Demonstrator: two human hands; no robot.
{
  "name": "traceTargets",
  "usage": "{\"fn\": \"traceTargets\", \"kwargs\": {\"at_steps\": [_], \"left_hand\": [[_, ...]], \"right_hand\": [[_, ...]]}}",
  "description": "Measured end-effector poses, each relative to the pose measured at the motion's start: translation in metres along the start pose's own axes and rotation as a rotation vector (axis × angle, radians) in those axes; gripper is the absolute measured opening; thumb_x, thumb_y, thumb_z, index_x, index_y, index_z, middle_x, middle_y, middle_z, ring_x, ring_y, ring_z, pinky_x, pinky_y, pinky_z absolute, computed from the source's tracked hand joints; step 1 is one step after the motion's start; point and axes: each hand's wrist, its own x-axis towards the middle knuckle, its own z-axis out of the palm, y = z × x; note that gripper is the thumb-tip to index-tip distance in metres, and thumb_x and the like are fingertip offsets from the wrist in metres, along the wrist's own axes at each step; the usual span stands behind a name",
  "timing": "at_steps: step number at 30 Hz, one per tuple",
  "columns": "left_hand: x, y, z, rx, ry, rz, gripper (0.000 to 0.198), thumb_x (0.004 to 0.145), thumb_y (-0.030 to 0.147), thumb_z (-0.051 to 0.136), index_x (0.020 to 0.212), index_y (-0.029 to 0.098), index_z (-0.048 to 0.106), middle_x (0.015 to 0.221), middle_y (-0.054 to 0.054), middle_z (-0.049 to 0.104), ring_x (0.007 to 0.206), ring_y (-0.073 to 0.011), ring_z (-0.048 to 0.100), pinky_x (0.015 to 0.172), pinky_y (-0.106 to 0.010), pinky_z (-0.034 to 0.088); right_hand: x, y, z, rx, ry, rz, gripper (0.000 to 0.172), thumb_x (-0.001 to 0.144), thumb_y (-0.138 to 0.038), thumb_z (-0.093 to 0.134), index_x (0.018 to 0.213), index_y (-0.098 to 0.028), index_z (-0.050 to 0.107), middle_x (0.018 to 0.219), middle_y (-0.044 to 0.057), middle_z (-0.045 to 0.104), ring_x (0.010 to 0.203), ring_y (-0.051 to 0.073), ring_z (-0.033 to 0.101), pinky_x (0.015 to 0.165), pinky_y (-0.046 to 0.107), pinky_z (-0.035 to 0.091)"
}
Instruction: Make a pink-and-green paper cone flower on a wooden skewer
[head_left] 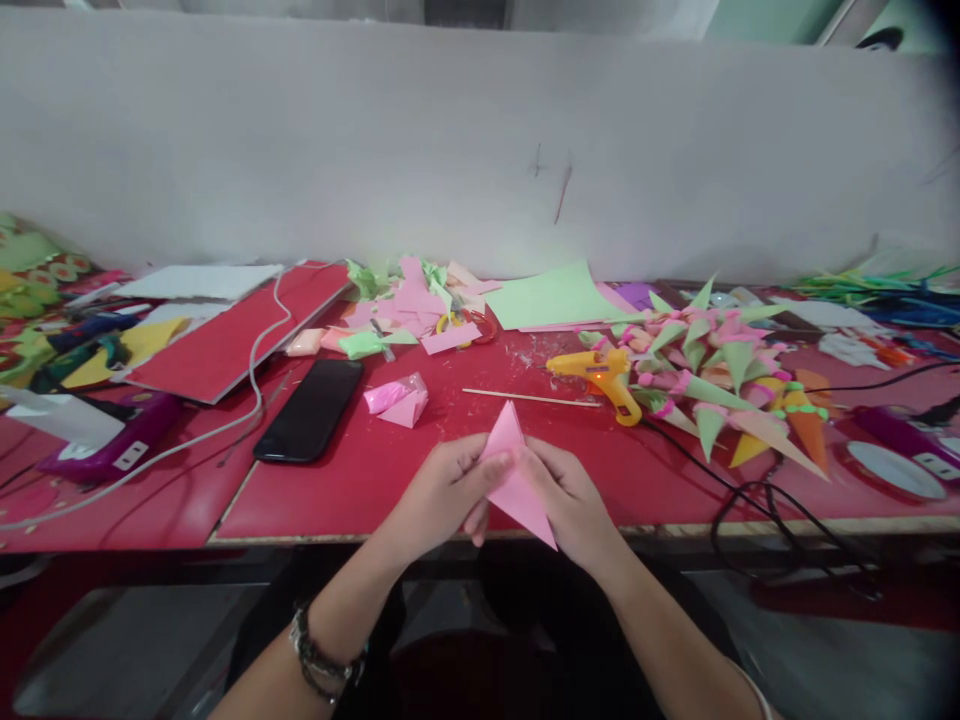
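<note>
Pointed paper cones (738, 360) crowd the right of the yellow glue gun (609, 380) on your desk (345, 500); a thin stick (525, 397) lies just left of it, a glossy black phone (310, 411) farther left; your left hand (448, 488) and right hand (576, 502) have their grip clamped on the pink paper (519, 500), a folded triangle, nearer you than the glue gun.

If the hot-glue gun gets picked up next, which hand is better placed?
Probably the right hand: the hot-glue gun lies nearer it, with the handle on that side. The left hand is farther; both hold the folded pink paper.
</note>
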Motion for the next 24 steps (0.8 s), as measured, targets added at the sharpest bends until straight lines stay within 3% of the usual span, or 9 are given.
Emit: {"fn": "traceTargets", "kwargs": {"at_steps": [3,7,10,12,14,16,18,21,24], "left_hand": [[0.0,0.002,-0.003,0.042,0.001,-0.001,0.027,0.084,0.042,0.043,0.082,0.016,0.05,0.036,0.011,0.038,0.03,-0.0051,0.041,0.037,-0.015,0.036],[0.0,0.009,-0.006,0.198,0.004,0.043,0.029,0.086,0.038,0.041,0.074,0.014,0.053,0.049,0.003,0.06,0.05,-0.0084,0.057,0.056,-0.019,0.044],[0.0,0.014,-0.008,0.286,0.033,0.073,0.031,0.086,0.034,0.042,0.066,0.014,0.052,0.058,-0.002,0.068,0.056,-0.009,0.058,0.059,-0.018,0.042],[0.0,0.016,-0.008,0.272,0.077,0.078,0.034,0.087,0.034,0.041,0.06,0.014,0.049,0.054,-0.001,0.066,0.052,-0.0085,0.057,0.056,-0.018,0.041],[0.0,0.016,-0.009,0.203,0.115,0.061,0.035,0.087,0.034,0.039,0.058,0.015,0.045,0.045,0.001,0.061,0.047,-0.0088,0.058,0.053,-0.018,0.042],[0.0,0.016,-0.01,0.115,0.114,0.042,0.034,0.087,0.035,0.039,0.059,0.016,0.043,0.039,0.004,0.055,0.044,-0.0098,0.059,0.05,-0.018,0.042],[-0.001,0.015,-0.011,0.052,0.068,0.029,0.032,0.087,0.036,0.039,0.063,0.015,0.045,0.037,0.006,0.053,0.043,-0.0107,0.06,0.047,-0.017,0.042],[-0.002,0.015,-0.013,0.018,-0.009,0.009,0.028,0.086,0.036,0.041,0.07,0.014,0.049,0.039,0.006,0.054,0.044,-0.0109,0.061,0.046,-0.017,0.042],[-0.002,0.016,-0.012,0.013,-0.018,-0.018,0.027,0.086,0.036,0.04,0.071,0.015,0.049,0.039,0.007,0.054,0.045,-0.0112,0.062,0.047,-0.017,0.043]], "right_hand": [[-0.001,-0.002,-0.002,-0.168,-0.004,-0.019,0.034,0.083,-0.045,0.042,0.066,-0.016,0.051,0.058,-0.001,0.046,0.056,0.011,0.044,0.051,0.022,0.035],[-0.001,-0.001,-0.006,-0.316,0.094,-0.055,0.036,0.085,-0.043,0.039,0.061,-0.017,0.046,0.053,-0.003,0.041,0.05,0.009,0.038,0.047,0.022,0.03],[0.0,0.001,-0.008,-0.381,0.153,-0.101,0.037,0.086,-0.041,0.038,0.057,-0.017,0.044,0.05,-0.003,0.038,0.047,0.009,0.036,0.044,0.021,0.028],[0.0,0.002,-0.01,-0.419,0.192,-0.163,0.034,0.087,-0.037,0.037,0.062,-0.018,0.048,0.05,-0.003,0.041,0.047,0.009,0.038,0.044,0.021,0.03],[0.0,0.002,-0.013,-0.446,0.223,-0.261,0.024,0.088,-0.03,0.036,0.078,-0.02,0.055,0.06,-0.002,0.051,0.053,0.011,0.047,0.049,0.021,0.037],[0.001,0.002,-0.015,-0.481,0.178,-0.38,0.022,0.087,-0.021,0.037,0.099,-0.024,0.055,0.079,0.001,0.059,0.07,0.013,0.055,0.063,0.023,0.043],[0.002,0.001,-0.018,-0.533,0.064,-0.487,0.03,0.084,-0.014,0.041,0.108,-0.027,0.053,0.094,0.004,0.059,0.087,0.016,0.055,0.075,0.026,0.044],[0.004,0.0,-0.021,-0.575,-0.058,-0.538,0.035,0.078,-0.009,0.048,0.108,-0.025,0.057,0.096,0.006,0.057,0.089,0.017,0.054,0.075,0.027,0.045],[0.005,-0.002,-0.025,-0.582,-0.043,-0.539,0.029,0.077,-0.009,0.05,0.099,-0.024,0.063,0.093,0.005,0.055,0.086,0.016,0.055,0.071,0.025,0.045]]}}
